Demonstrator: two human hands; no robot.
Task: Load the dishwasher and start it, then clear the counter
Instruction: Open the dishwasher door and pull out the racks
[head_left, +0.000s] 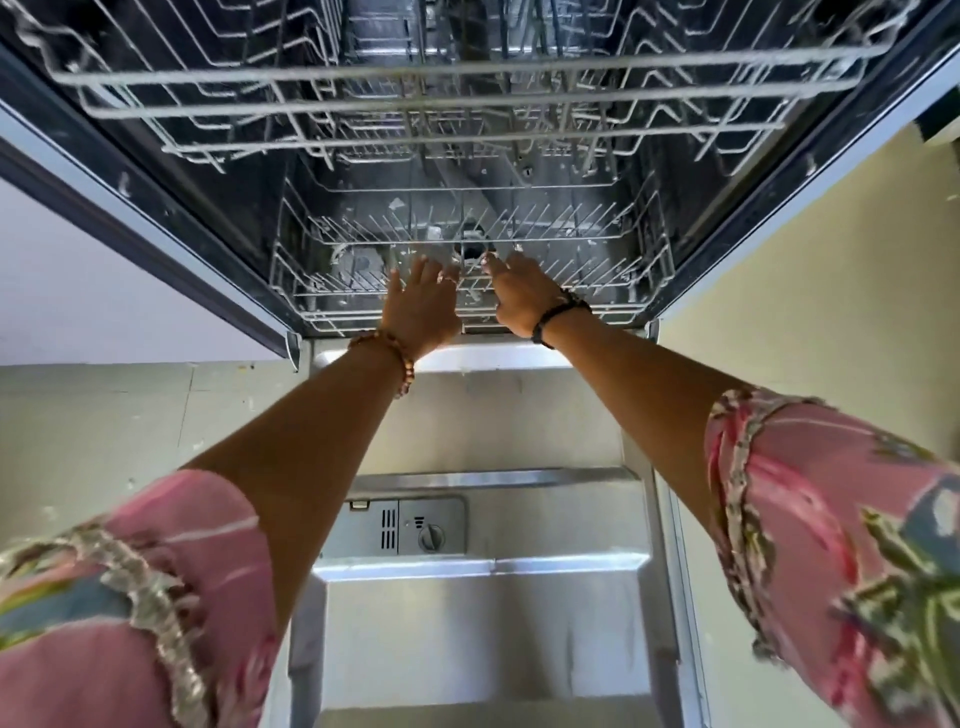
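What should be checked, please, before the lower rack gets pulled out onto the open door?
1. Door fully down: the door lies flat below the arms. Ok.
2. Door free of things in the rack's path: only the built-in detergent dispenser shows. Ok.
3. Lower rack empty: the lower rack shows bare tines, no dishes. Ok.
4. Both hands on the rack front: the left hand and right hand reach its front edge, but whether the fingers have closed on the wire is unclear. Cannot tell.
5. Upper rack out of the way: the upper rack sits above, also empty. Ok.
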